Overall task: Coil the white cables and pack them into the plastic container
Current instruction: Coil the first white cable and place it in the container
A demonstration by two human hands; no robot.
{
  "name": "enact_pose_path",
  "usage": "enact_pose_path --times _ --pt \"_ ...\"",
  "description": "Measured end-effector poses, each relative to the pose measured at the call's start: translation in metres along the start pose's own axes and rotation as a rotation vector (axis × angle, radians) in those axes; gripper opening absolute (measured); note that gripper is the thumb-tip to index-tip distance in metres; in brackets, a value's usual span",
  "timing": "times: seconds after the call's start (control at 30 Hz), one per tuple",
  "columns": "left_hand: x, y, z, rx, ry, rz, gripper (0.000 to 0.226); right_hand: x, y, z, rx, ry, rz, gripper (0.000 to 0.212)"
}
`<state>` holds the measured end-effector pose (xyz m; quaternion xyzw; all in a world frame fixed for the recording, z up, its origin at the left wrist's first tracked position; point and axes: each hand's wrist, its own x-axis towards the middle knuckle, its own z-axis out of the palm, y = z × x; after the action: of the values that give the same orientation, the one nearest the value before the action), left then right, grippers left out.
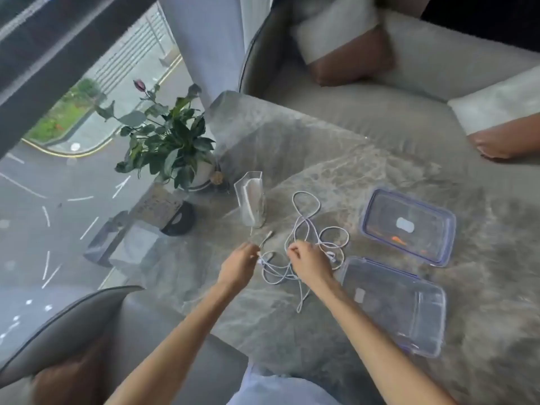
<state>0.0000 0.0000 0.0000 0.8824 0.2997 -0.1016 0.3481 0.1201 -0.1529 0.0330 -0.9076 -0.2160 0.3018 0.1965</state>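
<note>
**On the table, both hands in the cable tangle**

At the table's (321, 159) near edge, white cables (303, 225) lie in a loose, uncoiled tangle on the marble, their loops spreading away from the person. The left hand (238, 266) pinches a cable just behind its plug, fingers (251, 250) curled together around it. The right hand (309, 264) sits over the middle of the tangle, its fingers (293, 251) bent and gripping a strand that rises from the heap. Just right of the cables is the clear container (403, 317), open, with one loop touching its near corner. Beyond it lies the blue-rimmed lid (385, 217). A clear stand (251, 200) and a potted plant (172, 144) stand at the far left.
</note>
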Motion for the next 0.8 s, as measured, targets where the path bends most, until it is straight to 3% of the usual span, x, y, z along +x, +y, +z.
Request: enact_pose_path --times 0.17,0.3,0.43,0.57,0.7,0.8 --pt "0.032 -0.012 0.029 0.317 -0.280 0.161 0.033 0.024 -0.016 0.074 -0.244 -0.278 0.093 0.035" --pt "0.044 -0.026 0.030 0.467 -0.258 0.262 0.029 0.023 -0.003 0.099 -0.305 -0.222 0.110 0.027" --pt "0.043 -0.030 0.019 0.520 -0.185 0.400 0.019 0.008 0.001 0.079 -0.085 -0.121 0.044 0.023" --pt "0.029 0.000 -0.017 0.149 -0.145 0.505 0.007 -0.018 0.006 0.021 0.181 0.065 -0.082 0.020" --pt "0.012 0.082 -0.074 -0.279 -0.335 0.426 0.014 -0.042 0.010 -0.056 0.270 0.381 -0.208 0.011" --pt "0.000 0.156 -0.120 -0.650 -0.497 0.423 0.027 -0.053 0.019 -0.105 0.292 0.445 -0.238 0.006"
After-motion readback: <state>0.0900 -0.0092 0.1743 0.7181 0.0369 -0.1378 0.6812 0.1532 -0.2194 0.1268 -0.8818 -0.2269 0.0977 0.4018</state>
